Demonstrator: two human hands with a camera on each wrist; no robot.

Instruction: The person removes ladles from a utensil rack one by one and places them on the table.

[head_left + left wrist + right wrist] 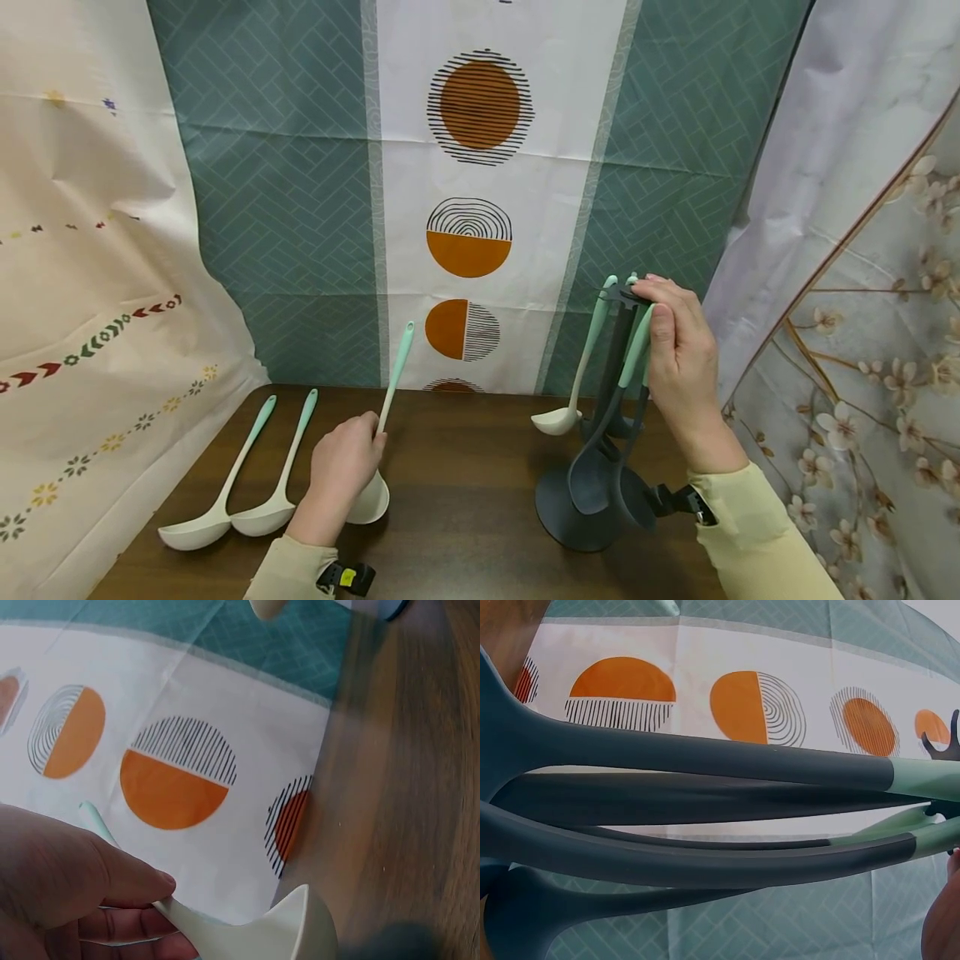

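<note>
My left hand (pixel 341 462) grips a cream ladle with a mint handle (pixel 400 360) around its lower shaft. The ladle's bowl (pixel 262 937) shows just past my fingertips in the left wrist view. At the right stands a dark utensil stand (pixel 551 508) with a round base. My right hand (pixel 684 354) holds its hooked top, thumb beside a mint handle; some fingers are hidden. From the stand hang a cream ladle (pixel 557 421) and several dark utensils with mint handles, including a dark ladle (pixel 588 483). The right wrist view shows their dark shafts (pixel 727 761) close up.
Two more cream ladles with mint handles, the left one (pixel 195 532) and the other (pixel 264 515), lie side by side at the table's left. The brown wooden table (pixel 457 500) ends at a patterned cloth backdrop (pixel 480 179). Floral cloth (pixel 885 417) hangs at the right.
</note>
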